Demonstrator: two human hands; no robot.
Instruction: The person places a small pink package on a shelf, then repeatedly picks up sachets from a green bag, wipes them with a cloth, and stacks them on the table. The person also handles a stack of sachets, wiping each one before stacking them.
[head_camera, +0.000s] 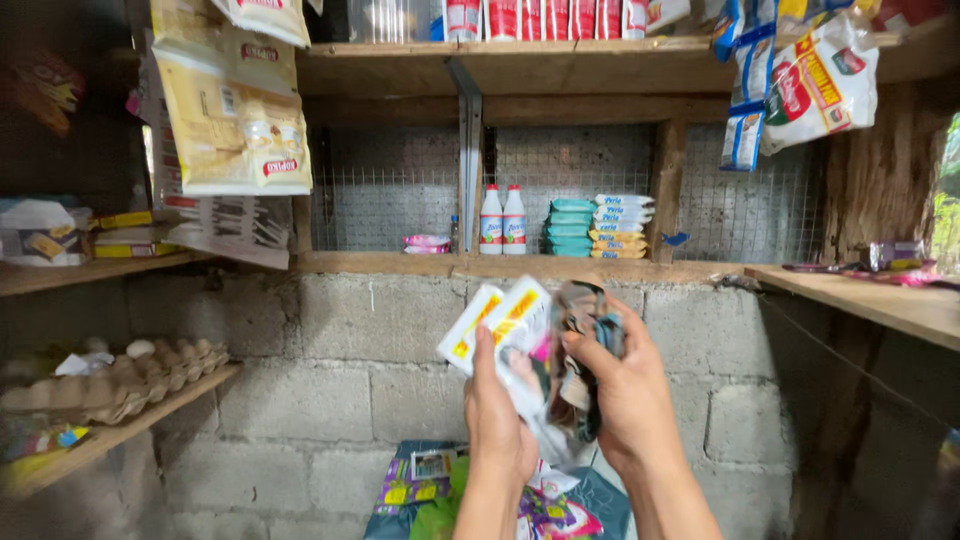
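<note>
Sachets, two white-and-yellow ones, sit gripped in the left hand; the right hand clasps a dark packet bundle, both held up before a block wall. Two white bottles stand mid-ledge on the wooden shelf; egg trays fill a lower left shelf.

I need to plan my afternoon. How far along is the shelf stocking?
Done: two white bottles and a stack of flat soap packets sit on the wooden shelf. In hand: left hand and right hand hold glossy sachet strips. Left: colourful packets below.
</note>
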